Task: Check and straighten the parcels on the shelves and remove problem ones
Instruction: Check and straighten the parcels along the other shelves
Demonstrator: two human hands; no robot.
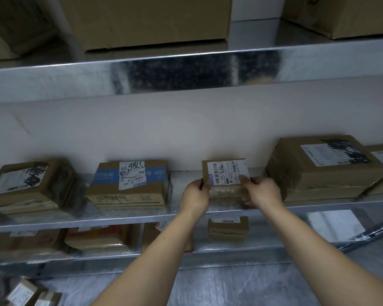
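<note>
A small brown parcel [226,171] with a white barcode label on top sits on the middle metal shelf [142,217]. My left hand [196,193] grips its left front corner. My right hand [260,191] grips its right front corner, thumb on the label. On the same shelf lie a parcel with blue tape and a handwritten number [131,184], a parcel with a scribbled-out label [29,186] at the left, and a larger box [325,166] at the right.
Big cardboard boxes [146,21] stand on the upper shelf. The lower shelf holds several small parcels [228,230] and a white bag [334,224]. More parcels [29,294] lie on the floor at the bottom left. A white wall closes the back of the shelf.
</note>
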